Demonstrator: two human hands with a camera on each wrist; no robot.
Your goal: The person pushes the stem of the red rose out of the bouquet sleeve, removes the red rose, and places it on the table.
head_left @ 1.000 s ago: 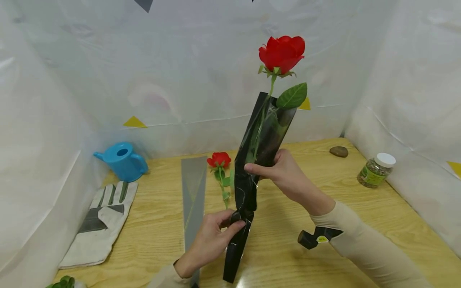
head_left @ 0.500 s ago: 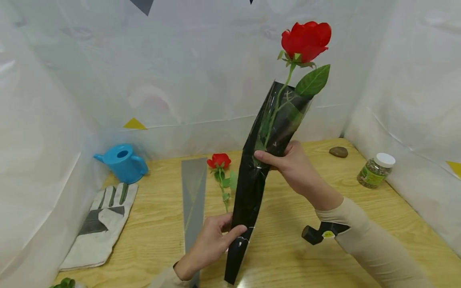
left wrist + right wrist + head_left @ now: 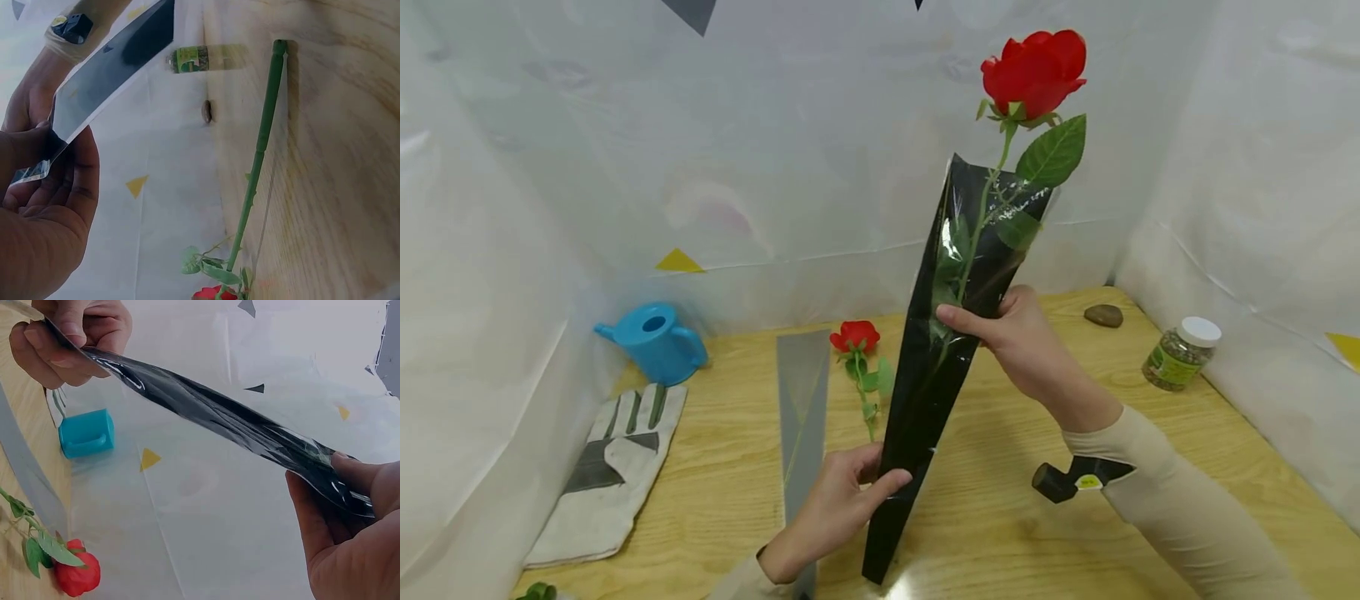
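A person holds a black sleeve [image 3: 943, 333] tilted up over the wooden desk [image 3: 1150, 433], its narrow tip low near six o'clock in the head view and its open mouth toward one o'clock. A red rose [image 3: 1033, 62] stands in the sleeve, its bloom and one leaf clear above the mouth, the stem showing through the clear front.

The left hand [image 3: 842, 508] has its grip clamped on the lower part of the sleeve, thumb across the front and fingers behind. The right hand [image 3: 1011, 337] has its grip closed round the sleeve's middle, thumb lying over the clear face; the right wrist view shows the film pinched between thumb and fingers.

Behind the sleeve a second rose [image 3: 855, 337] lies flat on the desk, bloom toward twelve o'clock, just beside a grey flat sleeve [image 3: 802, 400] at its nine o'clock. A blue watering can [image 3: 655, 337] stands at ten o'clock of the desk, and a work glove [image 3: 610, 467] lies just in front of it. A small stone [image 3: 1103, 315] and a white-lidded jar [image 3: 1180, 354] sit toward two o'clock, well apart from the hands.
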